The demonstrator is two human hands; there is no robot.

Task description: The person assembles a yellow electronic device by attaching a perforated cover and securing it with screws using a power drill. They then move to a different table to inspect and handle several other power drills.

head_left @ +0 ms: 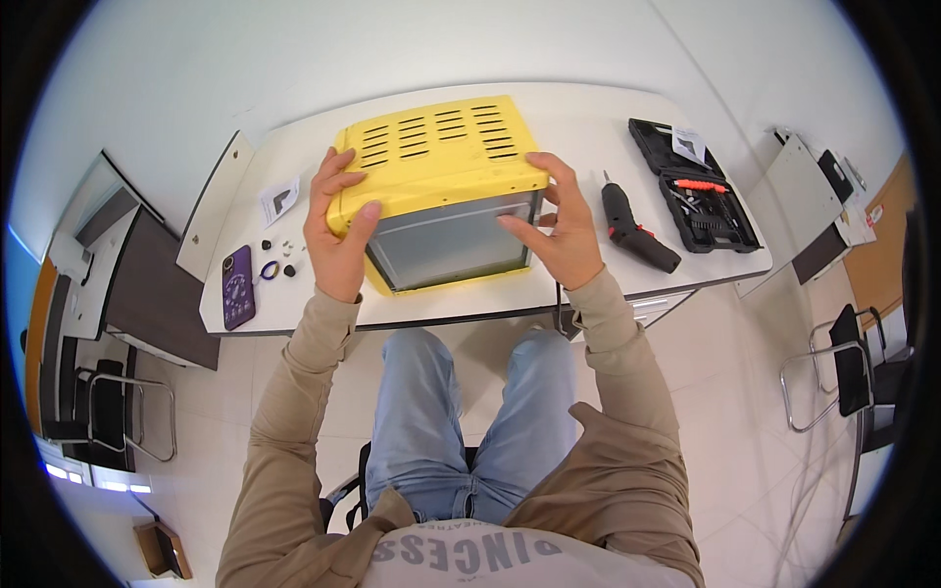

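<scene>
A yellow appliance housing (436, 186) with rows of slots in its top stands on the white table in front of me. Its near side shows a grey panel (453, 245) in a dark frame. My left hand (338, 220) grips the near left corner, fingers over the yellow edge and thumb on the front rim. At the near right corner, my right hand (564, 218) holds the housing, fingertips on its top edge and thumb reaching across the grey panel. What the remaining right fingers touch is partly hidden.
Right of the housing lie a black cordless screwdriver (632, 230) and an open black tool case (701, 196) with bits. To the left are a purple phone (237, 286), small black knobs (289, 270), a purple ring-shaped item (270, 269) and a paper leaflet (280, 200).
</scene>
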